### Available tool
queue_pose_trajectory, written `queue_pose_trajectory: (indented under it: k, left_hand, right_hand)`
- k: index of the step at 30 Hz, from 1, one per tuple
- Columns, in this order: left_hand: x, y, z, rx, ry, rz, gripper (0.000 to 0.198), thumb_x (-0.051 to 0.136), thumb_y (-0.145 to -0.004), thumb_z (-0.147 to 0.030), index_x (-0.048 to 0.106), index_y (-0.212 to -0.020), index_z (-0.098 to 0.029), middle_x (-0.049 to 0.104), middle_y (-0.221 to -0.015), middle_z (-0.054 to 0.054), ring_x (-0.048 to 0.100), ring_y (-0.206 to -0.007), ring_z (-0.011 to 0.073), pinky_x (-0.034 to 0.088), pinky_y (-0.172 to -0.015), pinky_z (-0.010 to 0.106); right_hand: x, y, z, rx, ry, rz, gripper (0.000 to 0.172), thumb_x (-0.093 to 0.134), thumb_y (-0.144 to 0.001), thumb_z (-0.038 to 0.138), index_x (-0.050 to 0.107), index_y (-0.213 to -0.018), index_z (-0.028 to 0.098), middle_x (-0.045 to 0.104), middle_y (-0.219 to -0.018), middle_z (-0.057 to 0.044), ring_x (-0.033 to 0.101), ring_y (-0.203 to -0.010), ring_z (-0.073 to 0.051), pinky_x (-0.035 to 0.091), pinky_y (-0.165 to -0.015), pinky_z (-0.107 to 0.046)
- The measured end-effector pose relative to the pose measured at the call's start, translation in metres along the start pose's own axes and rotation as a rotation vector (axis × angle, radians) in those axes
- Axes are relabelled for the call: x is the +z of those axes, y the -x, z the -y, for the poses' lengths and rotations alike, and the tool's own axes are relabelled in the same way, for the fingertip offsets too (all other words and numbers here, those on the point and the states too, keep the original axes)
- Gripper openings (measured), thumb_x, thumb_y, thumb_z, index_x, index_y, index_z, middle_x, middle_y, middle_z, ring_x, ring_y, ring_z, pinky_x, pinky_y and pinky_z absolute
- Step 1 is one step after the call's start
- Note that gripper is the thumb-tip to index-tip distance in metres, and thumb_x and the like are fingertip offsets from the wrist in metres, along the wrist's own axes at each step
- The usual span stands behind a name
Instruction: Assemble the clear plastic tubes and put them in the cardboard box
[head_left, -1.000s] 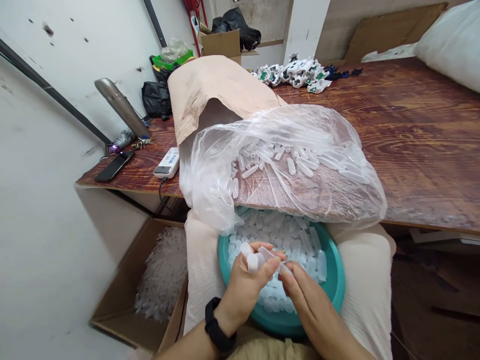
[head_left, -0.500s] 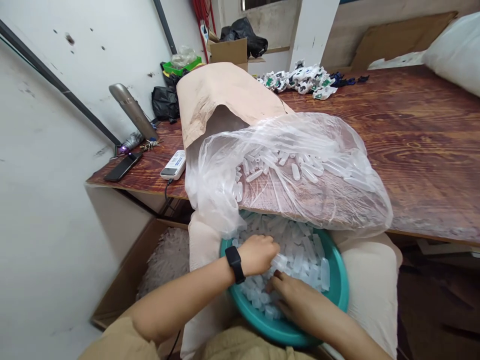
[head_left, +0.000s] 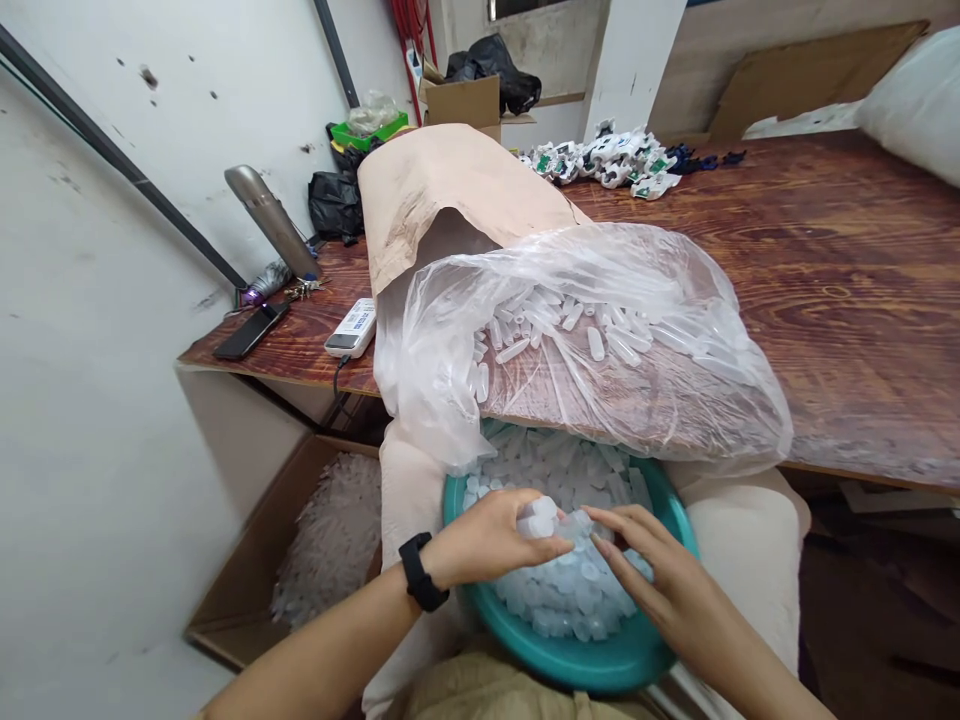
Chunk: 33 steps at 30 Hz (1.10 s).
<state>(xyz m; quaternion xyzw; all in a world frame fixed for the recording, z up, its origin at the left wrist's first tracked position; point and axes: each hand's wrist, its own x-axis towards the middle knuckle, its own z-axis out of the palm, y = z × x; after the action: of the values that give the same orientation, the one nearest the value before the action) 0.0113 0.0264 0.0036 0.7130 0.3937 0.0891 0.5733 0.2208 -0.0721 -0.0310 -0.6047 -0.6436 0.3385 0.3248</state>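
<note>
Over the basin, my left hand (head_left: 499, 538), with a black watch (head_left: 424, 572) on its wrist, is curled around a few translucent plastic tubes (head_left: 538, 517) whose ends face me. Just right of it, my right hand (head_left: 649, 560) has its index finger and thumb at another translucent tube (head_left: 580, 523), seemingly pinching it. Both hands are close together, fingertips nearly meeting. Below them the teal basin (head_left: 577, 676) rests on my lap, filled with many more such tubes (head_left: 562, 610), lying in different directions.
A clear plastic bag (head_left: 637, 400) with loose tubes spills from a paper sack (head_left: 465, 180) over the edge of the wooden table (head_left: 862, 300). A phone (head_left: 251, 330), a white device (head_left: 351, 328) and a steel flask (head_left: 270, 220) lie left. On the floor stands a cardboard box (head_left: 232, 610) of clear pieces.
My left hand has turned from palm-down over the tubes to show several tubes in its grasp. My right hand has lifted out of the pile and moved right, its fingers extended.
</note>
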Motion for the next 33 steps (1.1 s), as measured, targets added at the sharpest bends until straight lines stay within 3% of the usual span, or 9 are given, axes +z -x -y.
queue_pose_trajectory:
  k: [5, 11, 16, 19, 23, 25, 27, 30, 33]
  left_hand:
    - [0.008, 0.012, -0.007, -0.127, 0.526, 0.11, 0.047, 0.073, -0.074, -0.056, 0.064, -0.096, -0.016, 0.067, -0.077, 0.002, 0.052, -0.056, 0.0109, 0.043, -0.057, 0.024]
    - [0.007, 0.025, -0.01, 0.077, -0.015, -0.059, 0.031, 0.071, -0.082, -0.044, 0.071, -0.101, -0.02, 0.07, -0.087, 0.003, 0.062, -0.073, 0.0176, 0.044, -0.065, 0.026]
    - [-0.004, 0.028, -0.005, 0.423, -0.382, 0.0, 0.022, 0.068, -0.087, -0.03, 0.068, -0.107, -0.021, 0.072, -0.097, 0.006, 0.066, -0.091, 0.0219, 0.045, -0.082, 0.03]
    - [-0.003, 0.029, -0.002, 0.472, -0.427, -0.013, 0.023, 0.069, -0.085, -0.025, 0.067, -0.107, -0.02, 0.072, -0.095, 0.005, 0.066, -0.089, 0.0209, 0.045, -0.08, 0.028]
    - [0.003, 0.032, -0.002, 0.503, -0.448, -0.061, 0.019, 0.068, -0.087, -0.024, 0.066, -0.105, -0.019, 0.072, -0.094, 0.005, 0.066, -0.087, 0.0206, 0.044, -0.079, 0.029]
    - [0.004, 0.033, -0.002, 0.512, -0.444, -0.059, 0.019, 0.068, -0.087, -0.024, 0.066, -0.105, -0.019, 0.072, -0.094, 0.005, 0.066, -0.087, 0.0204, 0.044, -0.079, 0.029]
    - [0.004, 0.033, -0.003, 0.51, -0.433, -0.044, 0.019, 0.069, -0.086, -0.025, 0.066, -0.104, -0.019, 0.072, -0.093, 0.004, 0.066, -0.087, 0.0199, 0.044, -0.079, 0.028]
    - [0.004, 0.033, -0.002, 0.506, -0.435, -0.017, 0.019, 0.07, -0.085, -0.025, 0.066, -0.103, -0.019, 0.073, -0.093, 0.003, 0.066, -0.087, 0.019, 0.044, -0.081, 0.027]
    - [0.004, 0.033, -0.001, 0.505, -0.463, 0.0, 0.02, 0.071, -0.085, -0.026, 0.066, -0.104, -0.019, 0.072, -0.094, 0.002, 0.066, -0.089, 0.0186, 0.043, -0.081, 0.027]
  right_hand:
    - [0.0, 0.008, 0.011, 0.0, -0.047, -0.084, 0.029, 0.052, -0.099, 0.04, 0.063, -0.122, 0.027, 0.062, -0.101, -0.006, 0.061, -0.092, -0.021, 0.052, -0.084, -0.033]
    - [-0.011, 0.009, 0.02, -0.027, -0.094, -0.044, 0.031, 0.056, -0.096, 0.046, 0.071, -0.118, 0.031, 0.064, -0.106, -0.008, 0.066, -0.098, -0.021, 0.056, -0.083, -0.03]
    - [-0.017, 0.011, 0.028, -0.122, -0.095, 0.039, 0.027, 0.057, -0.096, 0.044, 0.073, -0.116, 0.036, 0.07, -0.101, -0.006, 0.07, -0.092, -0.022, 0.058, -0.077, -0.028]
    - [-0.012, 0.016, 0.029, -0.1, -0.064, 0.06, 0.026, 0.061, -0.095, 0.043, 0.072, -0.117, 0.035, 0.072, -0.101, -0.005, 0.071, -0.089, -0.022, 0.057, -0.076, -0.028]
    - [-0.004, 0.024, 0.029, 0.064, -0.119, 0.043, 0.034, 0.045, -0.101, 0.048, 0.063, -0.124, 0.03, 0.071, -0.078, -0.001, 0.07, -0.072, -0.019, 0.057, -0.068, -0.027]
    - [-0.003, 0.027, 0.028, 0.079, -0.109, 0.073, 0.035, 0.043, -0.102, 0.048, 0.057, -0.128, 0.029, 0.072, -0.085, -0.001, 0.071, -0.077, -0.019, 0.058, -0.071, -0.028]
    - [-0.005, 0.028, 0.029, 0.026, -0.015, 0.127, 0.03, 0.049, -0.099, 0.048, 0.06, -0.119, 0.029, 0.072, -0.095, -0.003, 0.071, -0.086, -0.021, 0.057, -0.075, -0.03]
    - [-0.012, 0.025, 0.032, -0.061, 0.175, 0.179, 0.031, 0.046, -0.101, 0.048, 0.064, -0.088, 0.027, 0.069, -0.079, -0.002, 0.069, -0.07, -0.021, 0.053, -0.062, -0.03]
    - [-0.02, 0.019, 0.037, -0.2, 0.342, 0.131, 0.029, 0.045, -0.101, 0.049, 0.064, -0.098, 0.027, 0.071, -0.084, -0.003, 0.069, -0.073, -0.022, 0.051, -0.062, -0.031]
